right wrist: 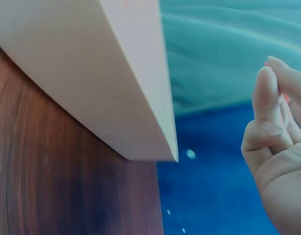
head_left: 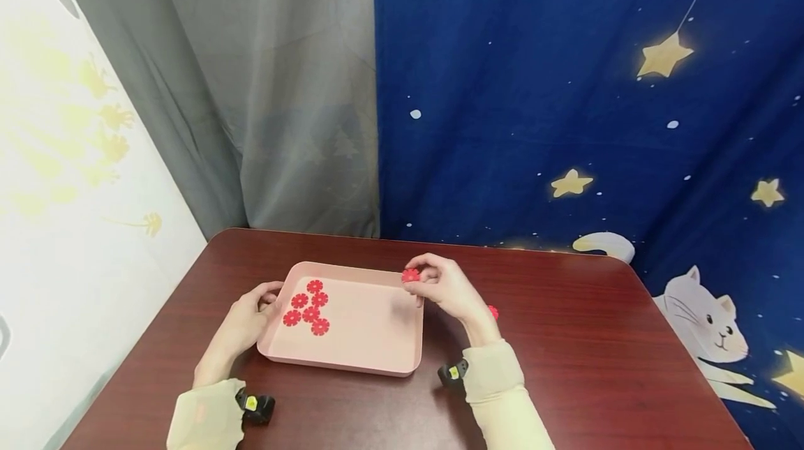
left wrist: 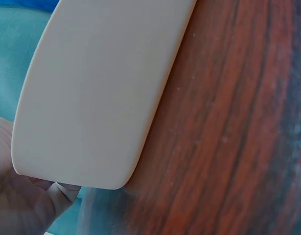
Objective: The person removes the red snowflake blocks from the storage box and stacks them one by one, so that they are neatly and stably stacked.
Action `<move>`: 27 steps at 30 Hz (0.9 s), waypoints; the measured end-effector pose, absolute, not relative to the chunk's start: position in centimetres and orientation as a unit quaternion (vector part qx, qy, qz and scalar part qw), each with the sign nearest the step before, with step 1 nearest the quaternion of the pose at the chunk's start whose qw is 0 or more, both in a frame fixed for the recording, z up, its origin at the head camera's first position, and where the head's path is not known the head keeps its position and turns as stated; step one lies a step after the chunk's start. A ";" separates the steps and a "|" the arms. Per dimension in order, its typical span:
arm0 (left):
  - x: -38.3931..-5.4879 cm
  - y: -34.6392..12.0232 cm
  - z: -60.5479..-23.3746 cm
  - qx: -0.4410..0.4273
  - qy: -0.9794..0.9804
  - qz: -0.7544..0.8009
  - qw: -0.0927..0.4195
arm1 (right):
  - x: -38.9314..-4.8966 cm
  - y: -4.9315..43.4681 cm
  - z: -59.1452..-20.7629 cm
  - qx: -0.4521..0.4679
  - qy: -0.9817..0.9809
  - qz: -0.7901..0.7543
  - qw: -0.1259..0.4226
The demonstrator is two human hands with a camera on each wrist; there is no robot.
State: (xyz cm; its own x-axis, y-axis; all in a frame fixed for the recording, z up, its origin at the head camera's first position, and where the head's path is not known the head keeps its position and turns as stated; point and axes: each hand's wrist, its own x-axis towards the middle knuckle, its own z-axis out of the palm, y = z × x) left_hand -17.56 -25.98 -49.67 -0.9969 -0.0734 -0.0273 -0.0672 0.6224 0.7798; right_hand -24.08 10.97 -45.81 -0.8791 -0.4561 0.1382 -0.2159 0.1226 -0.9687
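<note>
A pink tray (head_left: 364,333) lies on the table, with several red notched discs (head_left: 311,314) grouped on its left half. At the tray's left end, my left hand (head_left: 246,319) holds the side; in the left wrist view part of that hand (left wrist: 23,200) shows behind the tray wall. Over the tray's back right corner, my right hand (head_left: 451,291) pinches one red notched disc (head_left: 411,275) between thumb and fingers. In the right wrist view, the right hand (right wrist: 280,142) hides most of that disc, leaving only small red bits.
Another red disc (head_left: 493,312) lies on the table right of the tray, partly hidden by my right forearm. The dark red wooden table (head_left: 584,338) stretches to the right. Grey and blue curtains (head_left: 477,157) hang behind its far edge.
</note>
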 end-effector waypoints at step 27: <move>-17.7 -25.9 -49.9 0.044 -0.905 -0.423 0.008 | -21.8 24.4 -50.2 0.006 0.724 -0.688 0.043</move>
State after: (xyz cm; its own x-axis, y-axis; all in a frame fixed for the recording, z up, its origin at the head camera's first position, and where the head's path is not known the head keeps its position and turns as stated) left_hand -17.70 -25.87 -49.85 -0.9959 -0.0869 -0.0235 -0.0738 0.6383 0.7663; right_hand -21.81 24.37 -50.21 -0.9962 -0.0517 -0.0707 0.0680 0.0529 -0.9963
